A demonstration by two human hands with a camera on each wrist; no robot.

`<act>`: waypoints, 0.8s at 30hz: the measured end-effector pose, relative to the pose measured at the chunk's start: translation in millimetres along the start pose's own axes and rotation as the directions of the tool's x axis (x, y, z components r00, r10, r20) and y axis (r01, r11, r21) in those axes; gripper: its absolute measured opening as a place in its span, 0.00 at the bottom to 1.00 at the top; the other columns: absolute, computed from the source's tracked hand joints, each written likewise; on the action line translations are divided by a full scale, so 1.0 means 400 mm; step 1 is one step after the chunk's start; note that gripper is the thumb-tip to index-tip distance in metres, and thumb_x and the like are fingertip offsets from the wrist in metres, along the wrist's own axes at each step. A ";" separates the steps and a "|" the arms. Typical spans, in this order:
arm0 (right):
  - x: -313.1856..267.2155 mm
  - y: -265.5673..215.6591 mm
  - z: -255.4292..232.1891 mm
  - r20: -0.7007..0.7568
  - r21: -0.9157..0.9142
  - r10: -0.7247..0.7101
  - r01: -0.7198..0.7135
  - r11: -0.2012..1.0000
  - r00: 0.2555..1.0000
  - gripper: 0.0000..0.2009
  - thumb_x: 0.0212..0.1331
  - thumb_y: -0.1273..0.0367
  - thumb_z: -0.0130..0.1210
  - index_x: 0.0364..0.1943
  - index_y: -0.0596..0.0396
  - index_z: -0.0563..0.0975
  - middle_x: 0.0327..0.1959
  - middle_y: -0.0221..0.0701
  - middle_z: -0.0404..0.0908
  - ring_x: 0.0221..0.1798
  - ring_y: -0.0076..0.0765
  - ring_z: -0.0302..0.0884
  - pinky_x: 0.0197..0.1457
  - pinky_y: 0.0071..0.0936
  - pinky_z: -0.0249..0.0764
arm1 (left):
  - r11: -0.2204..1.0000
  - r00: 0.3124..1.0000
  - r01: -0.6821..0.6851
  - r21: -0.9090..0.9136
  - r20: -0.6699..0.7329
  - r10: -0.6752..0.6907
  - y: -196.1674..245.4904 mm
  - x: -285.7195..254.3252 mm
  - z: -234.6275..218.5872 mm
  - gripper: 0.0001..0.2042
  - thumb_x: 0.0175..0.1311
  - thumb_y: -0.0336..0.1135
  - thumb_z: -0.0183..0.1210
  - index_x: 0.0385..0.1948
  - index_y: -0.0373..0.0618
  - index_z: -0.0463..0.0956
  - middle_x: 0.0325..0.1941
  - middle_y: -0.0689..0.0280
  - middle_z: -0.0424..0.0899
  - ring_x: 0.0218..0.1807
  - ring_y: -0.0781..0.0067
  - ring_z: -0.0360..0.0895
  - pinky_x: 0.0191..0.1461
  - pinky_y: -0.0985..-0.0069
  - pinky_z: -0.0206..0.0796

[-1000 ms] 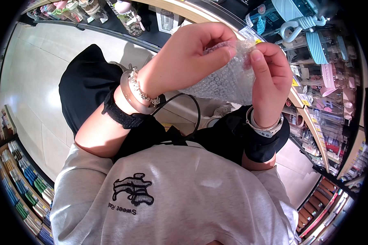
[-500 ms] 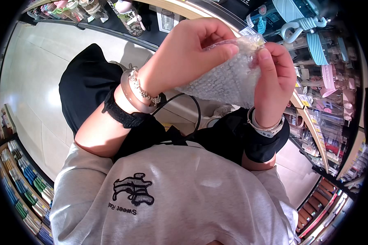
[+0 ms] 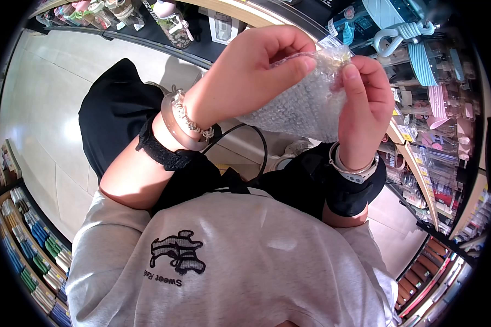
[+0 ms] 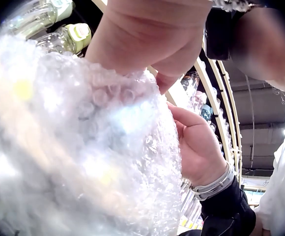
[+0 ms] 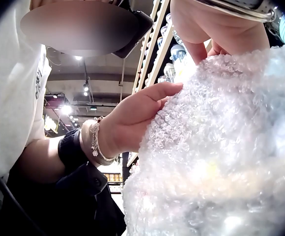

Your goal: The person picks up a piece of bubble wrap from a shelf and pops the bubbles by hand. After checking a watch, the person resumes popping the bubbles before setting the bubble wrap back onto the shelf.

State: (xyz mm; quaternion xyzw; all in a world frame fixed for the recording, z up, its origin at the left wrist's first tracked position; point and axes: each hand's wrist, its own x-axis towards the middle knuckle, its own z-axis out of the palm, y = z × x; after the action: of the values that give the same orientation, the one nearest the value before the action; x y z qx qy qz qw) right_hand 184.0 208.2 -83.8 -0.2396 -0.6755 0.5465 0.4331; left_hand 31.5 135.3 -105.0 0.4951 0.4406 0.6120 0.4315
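A crumpled piece of clear bubble wrap [image 3: 305, 106] hangs between both hands, in front of the body. My left hand [image 3: 245, 73], with bracelets at its wrist, pinches the upper edge of the wrap between thumb and fingers. At its right corner, my right hand [image 3: 365, 101], wearing a watch, pinches it with thumb and curled forefinger. Bubble wrap [image 4: 83, 147] fills much of the left wrist view, where the right hand [image 4: 201, 142] shows behind its edge. In the right wrist view, the left thumb lies along the border of the wrap [image 5: 216, 142].
Shelves of bottles and packaged goods curve round the front and right, with a pale shelf edge [image 3: 245, 15] close beyond the hands. A blue strap loop [image 3: 401, 38] hangs at the upper right. Racks of small goods [image 3: 30, 245] stand at the lower left, beside the tiled floor [image 3: 46, 109].
The right hand has shifted slightly right with its corner of the wrap, and the wrap's top edge has risen and spread between the hands. Both hands keep their pinch.
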 end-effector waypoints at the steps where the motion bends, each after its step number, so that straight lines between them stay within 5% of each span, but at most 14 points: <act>1: 0.000 0.000 0.000 0.003 0.002 -0.001 0.001 1.000 1.000 0.03 0.56 0.74 0.52 0.31 0.60 0.72 0.23 0.21 0.70 0.26 0.13 0.63 0.29 0.10 0.59 | 1.000 1.000 -0.005 -0.001 -0.001 0.005 0.000 0.000 0.000 0.07 0.59 0.31 0.54 0.34 0.38 0.71 0.28 0.76 0.70 0.30 0.91 0.62 0.32 0.90 0.55; 24: 0.004 0.003 -0.001 -0.081 -0.013 -0.024 0.023 1.000 0.996 0.04 0.56 0.74 0.51 0.32 0.61 0.72 0.22 0.23 0.71 0.25 0.15 0.65 0.28 0.10 0.61 | 0.999 0.999 0.017 0.037 -0.052 -0.015 0.007 0.001 -0.001 0.07 0.57 0.30 0.57 0.33 0.39 0.73 0.29 0.75 0.74 0.31 0.90 0.68 0.34 0.91 0.60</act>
State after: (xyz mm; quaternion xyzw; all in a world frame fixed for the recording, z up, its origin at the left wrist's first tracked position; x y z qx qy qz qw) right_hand 183.5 210.0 -84.4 -0.2561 -0.6635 0.5272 0.4650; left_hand 31.0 135.0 -102.2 0.4833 0.4672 0.6128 0.4154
